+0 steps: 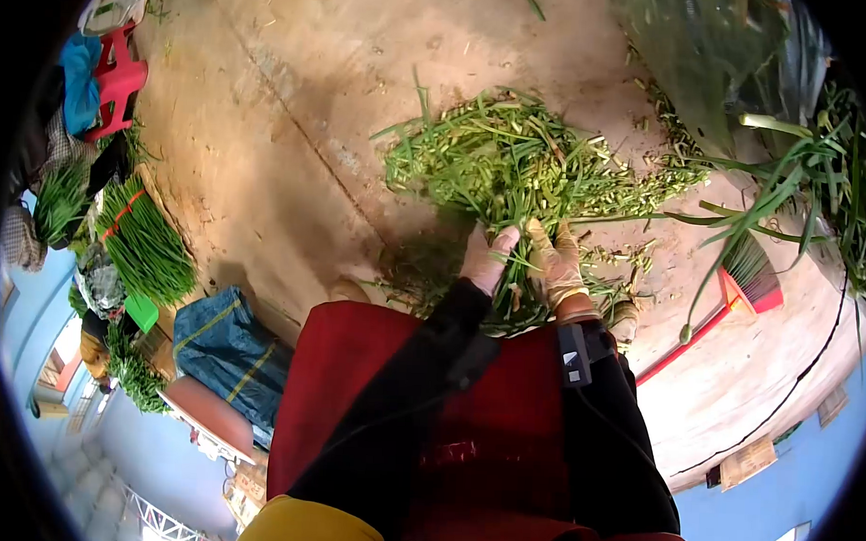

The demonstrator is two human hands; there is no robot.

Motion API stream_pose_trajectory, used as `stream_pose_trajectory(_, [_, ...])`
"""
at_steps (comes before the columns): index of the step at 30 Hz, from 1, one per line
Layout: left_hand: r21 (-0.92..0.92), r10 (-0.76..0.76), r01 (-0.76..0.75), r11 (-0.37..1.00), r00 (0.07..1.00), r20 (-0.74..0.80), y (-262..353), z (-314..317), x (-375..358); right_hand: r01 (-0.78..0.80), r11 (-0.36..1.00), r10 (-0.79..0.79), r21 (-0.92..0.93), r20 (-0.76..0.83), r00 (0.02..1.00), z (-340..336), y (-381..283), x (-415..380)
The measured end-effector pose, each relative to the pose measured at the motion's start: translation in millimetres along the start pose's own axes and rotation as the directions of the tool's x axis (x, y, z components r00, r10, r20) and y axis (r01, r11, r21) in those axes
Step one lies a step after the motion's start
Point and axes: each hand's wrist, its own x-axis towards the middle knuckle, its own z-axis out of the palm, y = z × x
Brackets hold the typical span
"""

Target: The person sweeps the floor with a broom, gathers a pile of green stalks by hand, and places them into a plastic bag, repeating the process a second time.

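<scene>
A loose heap of green stalks and cut pieces [494, 149] lies on the concrete floor in front of me. At its near edge, my left hand [488, 258], in a pale glove, has its fingers closed round some green stalks. Close beside it on the right, my right hand [555, 265], in a yellowish glove, holds the same stalks with fingers bent over them. The lower ends of the stalks hang between both hands, above my red apron [371, 392]. Parts of the fingers are hidden by the greens.
A tied green bundle [148, 241] and a blue sack [230, 349] are at the left, with a red stool [121, 80] farther back. At the right lie a red broom [755, 282], long leaves [799, 178] and clear plastic [712, 70]. A person sits at the far left edge.
</scene>
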Motion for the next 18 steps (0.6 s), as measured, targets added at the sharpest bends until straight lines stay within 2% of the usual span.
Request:
stream_pose_trajectory(1, [-0.167,-0.083,0.089,0.982,0.996,0.039,6.2,8.4,-4.6,-0.218,0.912,0.224,0.349,0.024,0.974,-6.4,-5.4,-2.2])
stream_pose_trajectory(2, [-0.167,-0.078,0.085,0.982,0.996,0.051,12.6,11.3,-12.8,-0.206,0.914,0.212,0.350,0.023,0.977,-5.0,-9.9,-12.1])
stream_pose_trajectory(4, [-0.081,-0.137,0.142,0.987,0.989,0.059,35.6,16.4,-36.1,-0.354,0.916,0.348,0.188,0.062,0.935,6.4,-24.4,-42.2])
stream_pose_trajectory(6, [-0.136,-0.143,0.152,0.979,0.987,0.074,75.5,37.0,-69.9,-0.240,0.970,0.242,0.048,-0.027,0.970,20.5,-40.1,-77.7])
stream_pose_trajectory(8, [-0.047,-0.076,0.079,0.996,0.995,0.059,83.8,41.6,-97.8,-0.061,0.966,0.091,-0.251,0.113,0.989,20.5,-57.4,-113.8])
stream_pose_trajectory(10, [-0.026,-0.127,0.129,0.991,0.991,0.043,105.2,50.3,-133.2,-0.173,0.970,0.164,0.173,0.067,0.984,45.2,-98.0,-159.4])
stream_pose_trajectory(11, [-0.035,-0.155,0.156,0.987,0.988,0.011,127.2,63.5,-154.5,-0.056,0.996,0.050,0.074,0.075,0.996,50.1,-111.8,-179.9])
stream_pose_trajectory(12, [0.024,-0.121,0.120,0.993,0.991,0.060,146.1,72.6,-171.8,0.052,0.999,-0.051,-0.016,0.064,0.997,62.2,-135.5,-203.1])
stream_pose_trajectory(14, [-0.006,-0.022,0.023,1.000,0.996,0.088,190.3,100.8,-209.3,0.106,0.994,-0.106,-0.002,0.067,0.992,77.9,-177.8,-242.4])
stream_pose_trajectory(15, [-0.098,-0.034,0.043,0.994,0.995,0.094,205.8,115.4,-224.1,0.162,0.987,-0.162,0.001,0.057,0.985,87.4,-199.8,-263.9])
stream_pose_trajectory(16, [-0.099,-0.050,0.066,0.993,0.987,0.154,217.4,124.4,-233.8,0.262,0.958,-0.257,-0.116,0.057,0.965,95.6,-226.6,-287.3])
stream_pose_trajectory(18, [-0.246,0.032,0.040,0.968,0.959,0.283,256.2,159.2,-253.5,0.302,0.938,-0.321,0.173,0.095,0.942,104.0,-267.0,-318.3])
